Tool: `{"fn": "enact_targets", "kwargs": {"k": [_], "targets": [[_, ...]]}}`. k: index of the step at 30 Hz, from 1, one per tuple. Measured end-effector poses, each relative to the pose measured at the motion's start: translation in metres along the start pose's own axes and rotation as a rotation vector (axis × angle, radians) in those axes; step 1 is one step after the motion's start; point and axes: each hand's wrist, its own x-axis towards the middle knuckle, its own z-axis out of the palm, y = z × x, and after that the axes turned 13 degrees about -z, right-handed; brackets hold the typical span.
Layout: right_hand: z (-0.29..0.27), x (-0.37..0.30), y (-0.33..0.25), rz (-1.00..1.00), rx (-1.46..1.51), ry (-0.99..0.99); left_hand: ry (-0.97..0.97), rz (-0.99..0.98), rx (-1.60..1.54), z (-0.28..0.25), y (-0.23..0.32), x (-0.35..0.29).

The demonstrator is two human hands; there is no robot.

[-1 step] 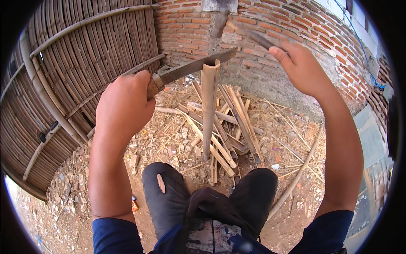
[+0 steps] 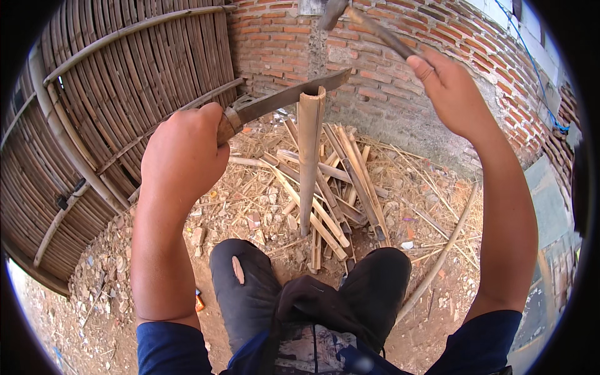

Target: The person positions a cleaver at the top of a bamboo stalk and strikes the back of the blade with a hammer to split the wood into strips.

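Standing between left grip [image 2: 183, 149] and right grip [image 2: 451, 94], the bamboo piece [image 2: 309, 153].

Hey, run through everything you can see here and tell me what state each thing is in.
Tall bamboo piece: upright, hollow at the top
Bamboo strips: split, loosely piled
Knife: bare, held across the tall bamboo piece's top
Hammer: raised, apart from the knife
Left hand: closed on the knife
Right hand: closed on the hammer
Trousers: torn at the left knee
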Motion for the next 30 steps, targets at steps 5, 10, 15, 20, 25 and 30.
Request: {"fn": "enact_targets", "kwargs": {"k": [5,10,15,20,25,30], "targets": [[-0.002,-0.011,-0.007,0.114,0.237,0.156,0.0,-0.009,0.003,0.001,-0.003,0.002],[0.016,-0.025,-0.025,0.076,0.019,-0.21,-0.004,-0.023,0.019,0.001,-0.003,0.003],[0.001,-0.017,-0.007,0.059,0.164,0.163,0.003,0.012,0.017,0.002,-0.005,0.003],[0.026,-0.028,-0.017,0.109,0.088,-0.111,0.016,0.0,0.03,0.002,-0.002,0.002],[0.002,-0.005,0.007,-0.183,0.035,0.071,-0.019,-0.021,0.043,0.0,-0.001,0.005],[0.004,-0.012,-0.003,0.105,0.186,0.157,0.005,-0.021,0.037,0.0,-0.002,0.002]]}}
